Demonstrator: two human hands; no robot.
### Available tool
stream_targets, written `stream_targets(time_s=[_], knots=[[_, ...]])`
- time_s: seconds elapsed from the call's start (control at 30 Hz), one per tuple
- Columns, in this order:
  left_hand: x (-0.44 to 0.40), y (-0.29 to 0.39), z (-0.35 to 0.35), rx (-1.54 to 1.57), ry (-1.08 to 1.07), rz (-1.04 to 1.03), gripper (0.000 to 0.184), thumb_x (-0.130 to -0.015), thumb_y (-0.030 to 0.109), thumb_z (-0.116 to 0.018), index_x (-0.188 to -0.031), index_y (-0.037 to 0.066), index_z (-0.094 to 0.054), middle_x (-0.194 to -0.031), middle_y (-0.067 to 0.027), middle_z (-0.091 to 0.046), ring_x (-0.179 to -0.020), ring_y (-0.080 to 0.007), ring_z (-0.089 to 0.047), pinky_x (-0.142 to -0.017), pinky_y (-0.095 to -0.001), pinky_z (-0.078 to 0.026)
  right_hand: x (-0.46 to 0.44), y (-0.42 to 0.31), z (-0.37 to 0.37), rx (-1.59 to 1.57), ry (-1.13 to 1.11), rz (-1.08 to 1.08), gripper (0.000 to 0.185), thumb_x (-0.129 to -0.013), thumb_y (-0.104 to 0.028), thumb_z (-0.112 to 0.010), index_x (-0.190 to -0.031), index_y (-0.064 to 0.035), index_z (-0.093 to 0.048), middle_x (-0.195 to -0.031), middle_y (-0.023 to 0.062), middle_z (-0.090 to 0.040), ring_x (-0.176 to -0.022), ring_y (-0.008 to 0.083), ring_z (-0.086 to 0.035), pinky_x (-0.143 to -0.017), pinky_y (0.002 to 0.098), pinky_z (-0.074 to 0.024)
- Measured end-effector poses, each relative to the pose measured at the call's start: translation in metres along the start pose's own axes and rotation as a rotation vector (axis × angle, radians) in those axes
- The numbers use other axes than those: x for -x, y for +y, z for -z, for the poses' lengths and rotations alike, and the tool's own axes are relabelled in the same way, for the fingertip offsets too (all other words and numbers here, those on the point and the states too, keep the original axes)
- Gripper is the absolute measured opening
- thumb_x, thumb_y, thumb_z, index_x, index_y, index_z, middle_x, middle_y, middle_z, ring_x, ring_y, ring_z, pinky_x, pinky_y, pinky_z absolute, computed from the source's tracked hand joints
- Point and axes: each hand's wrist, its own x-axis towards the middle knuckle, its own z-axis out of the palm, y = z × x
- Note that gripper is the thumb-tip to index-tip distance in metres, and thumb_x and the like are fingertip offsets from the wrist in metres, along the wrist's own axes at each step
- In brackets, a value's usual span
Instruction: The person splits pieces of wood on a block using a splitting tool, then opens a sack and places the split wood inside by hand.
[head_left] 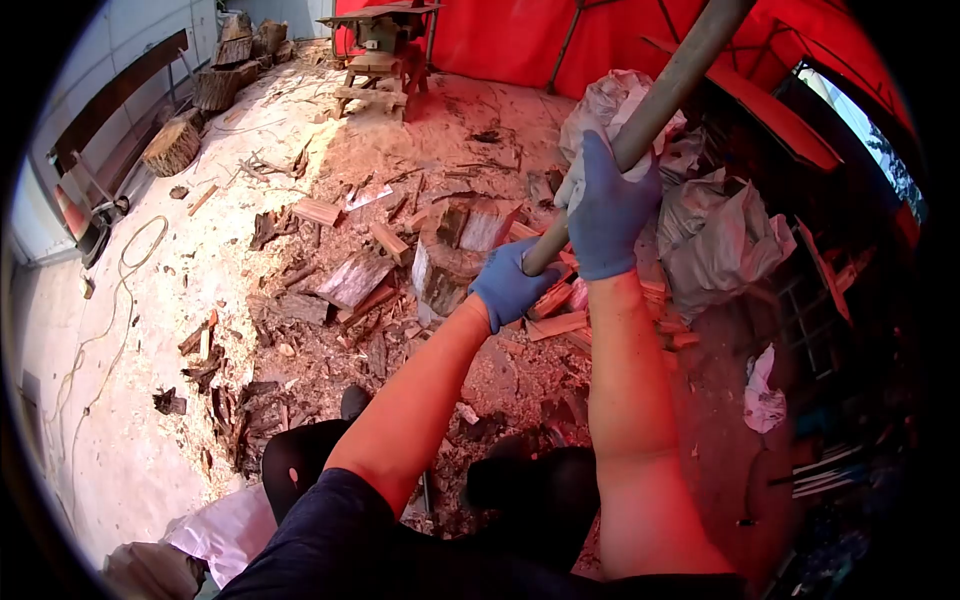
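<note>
A long, thick grey-brown wooden handle slants up to the right in front of me, and its upper end leaves the view, so whatever it carries is hidden. My left hand, in a blue glove, is wrapped around its lower end. Farther up, my right hand, gloved the same way, grips the shaft with the thumb side toward the top. Behind and below my left hand lies a chunky log with bark, among split pieces of firewood on the chip-covered floor.
Whitish sacks lie at right, near a crumpled white bag. A wooden stand with a machine is at the back, before a red tarp. Logs line the left wall; a cord trails on the floor.
</note>
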Motion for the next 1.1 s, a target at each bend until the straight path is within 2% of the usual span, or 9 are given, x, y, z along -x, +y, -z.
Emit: stream_targets(time_s=[0.07, 0.1, 0.2, 0.43, 0.73, 0.8, 0.87, 0.9, 1.1], knots=[[0.076, -0.087, -0.019, 0.139, 0.038, 0.216, 0.021, -0.088, 0.021, -0.071, -0.096, 0.002, -0.068, -0.080, -0.0071, -0.068, -0.074, -0.0144, -0.061, -0.070, -0.0330, -0.051, 0.052, 0.116, 0.038, 0.140, 0.056, -0.189, 0.020, -0.091, -0.016, -0.069, -0.090, -0.0063, -0.051, -0.063, -0.0005, -0.053, -0.043, 0.0117, -0.048, -0.038, 0.0296, -0.0393], [0.146, -0.171, -0.038, 0.146, -0.007, 0.497, 0.021, -0.087, 0.021, -0.073, -0.095, 0.002, -0.070, -0.080, -0.0066, -0.069, -0.073, -0.0144, -0.062, -0.069, -0.0327, -0.052, 0.103, 0.170, 0.060, 0.126, 0.078, -0.513, 0.020, -0.091, -0.017, -0.068, -0.093, -0.0062, -0.051, -0.063, 0.0014, -0.053, -0.044, 0.0140, -0.050, -0.039, 0.0329, -0.0416], [0.280, -0.157, -0.104, 0.399, 0.205, 1.265, 0.024, -0.083, 0.023, -0.077, -0.086, 0.001, -0.069, -0.077, -0.0097, -0.068, -0.066, -0.0170, -0.064, -0.061, -0.0351, -0.052, 0.226, 0.302, 0.145, 0.355, 0.021, -1.331, 0.022, -0.089, -0.018, -0.071, -0.092, -0.0090, -0.052, -0.059, 0.0026, -0.050, -0.042, 0.0180, -0.048, -0.039, 0.0358, -0.0410], [0.349, -0.211, -0.127, 0.287, 0.275, 1.258, 0.030, -0.085, 0.027, -0.076, -0.098, 0.001, -0.066, -0.072, -0.0068, -0.065, -0.060, -0.0173, -0.060, -0.052, -0.0350, -0.046, 0.277, 0.308, 0.146, 0.449, 0.005, -1.338, 0.025, -0.090, -0.022, -0.072, -0.089, -0.0080, -0.052, -0.058, 0.0039, -0.050, -0.042, 0.0192, -0.049, -0.039, 0.0372, -0.0423], [0.224, -0.080, -0.085, 0.703, 0.222, 1.305, 0.029, -0.092, 0.033, -0.071, -0.083, 0.011, -0.053, -0.055, -0.0015, -0.049, -0.038, -0.0176, -0.046, -0.033, -0.0316, -0.032, 0.208, 0.315, 0.144, 0.289, -0.062, -1.399, 0.028, -0.090, -0.020, -0.073, -0.084, -0.0072, -0.049, -0.058, 0.0031, -0.048, -0.043, 0.0175, -0.045, -0.039, 0.0362, -0.0391], [0.226, -0.106, -0.073, 0.621, 0.062, 1.341, 0.026, -0.094, 0.032, -0.070, -0.097, 0.009, -0.058, -0.068, -0.0026, -0.057, -0.051, -0.0158, -0.056, -0.043, -0.0307, -0.043, 0.207, 0.309, 0.143, 0.281, -0.075, -1.414, 0.027, -0.090, -0.018, -0.073, -0.085, -0.0070, -0.049, -0.058, 0.0034, -0.047, -0.043, 0.0179, -0.045, -0.039, 0.0369, -0.0393], [0.226, -0.168, -0.068, 0.548, 0.430, 0.821, 0.033, -0.096, 0.029, -0.068, -0.116, 0.005, -0.056, -0.091, -0.0055, -0.062, -0.077, -0.0149, -0.063, -0.065, -0.0295, -0.052, 0.200, 0.292, 0.140, 0.343, -0.109, -1.408, 0.026, -0.089, -0.016, -0.073, -0.086, -0.0069, -0.049, -0.059, 0.0040, -0.048, -0.043, 0.0183, -0.047, -0.039, 0.0373, -0.0405], [0.195, -0.175, -0.046, 0.478, 0.528, 0.788, 0.041, -0.096, 0.026, -0.068, -0.126, 0.002, -0.052, -0.113, -0.0087, -0.060, -0.099, -0.0156, -0.060, -0.084, -0.0286, -0.050, 0.195, 0.283, 0.134, 0.367, -0.060, -1.372, 0.025, -0.089, -0.016, -0.072, -0.089, -0.0069, -0.049, -0.058, 0.0043, -0.048, -0.043, 0.0184, -0.047, -0.039, 0.0376, -0.0410], [-0.039, -0.186, 0.072, -0.694, 0.359, 0.316, 0.063, -0.079, 0.031, -0.077, -0.132, 0.005, -0.053, -0.141, -0.0218, -0.047, -0.132, -0.0392, -0.044, -0.111, -0.0438, -0.038, 0.190, 0.297, 0.159, 0.277, -0.146, -1.368, 0.032, -0.090, -0.021, -0.073, -0.099, 0.0006, -0.051, -0.060, 0.0082, -0.053, -0.041, 0.0225, -0.053, -0.037, 0.0393, -0.0438]])
